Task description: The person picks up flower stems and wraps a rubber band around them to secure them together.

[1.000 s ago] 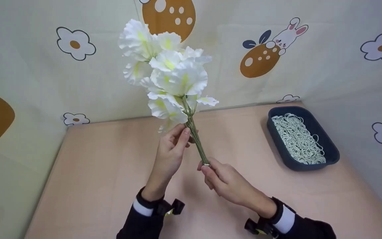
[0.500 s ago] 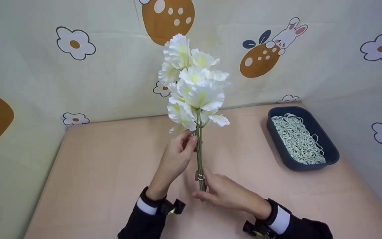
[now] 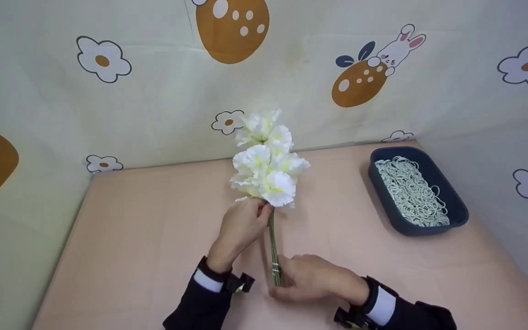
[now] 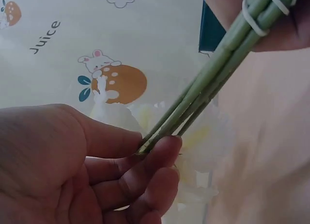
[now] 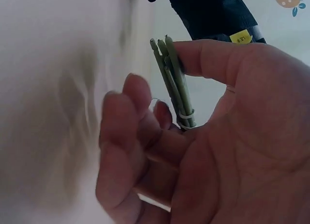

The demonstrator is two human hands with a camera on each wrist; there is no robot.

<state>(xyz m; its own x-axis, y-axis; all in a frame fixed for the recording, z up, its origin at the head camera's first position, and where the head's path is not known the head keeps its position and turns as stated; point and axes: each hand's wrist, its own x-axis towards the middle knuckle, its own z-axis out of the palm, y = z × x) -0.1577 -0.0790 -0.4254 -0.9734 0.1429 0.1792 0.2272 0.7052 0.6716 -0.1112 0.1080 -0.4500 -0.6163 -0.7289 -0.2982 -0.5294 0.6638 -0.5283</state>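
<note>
A bunch of white artificial flowers [image 3: 266, 167] with yellow-tinted centres stands between my hands, its green stems [image 4: 213, 73] gathered together. My left hand [image 3: 243, 224] pinches the stems just below the blossoms, between thumb and fingertips. Lower down, my right hand [image 3: 314, 278] holds the stem ends, with the thumb against them and the fingers curled behind. A pale rubber band [image 4: 254, 20] is looped around the stems close to their ends. In the right wrist view the cut stem tips [image 5: 162, 44] stick out past the thumb, and the band [image 5: 185, 116] sits near the fingers.
A dark blue plastic box [image 3: 459, 215] stands at the right of the table, holding a heap of pale rubber bands [image 3: 413, 192]. The pinkish table [image 3: 145, 247] meets a patterned fabric wall [image 3: 158, 105] at the back and sides.
The flowers have swung from a leftward tilt to nearly straight and come down toward the table. Both hands moved down with them; the left wrist turned, and the right thumb shifted toward the stem ends.
</note>
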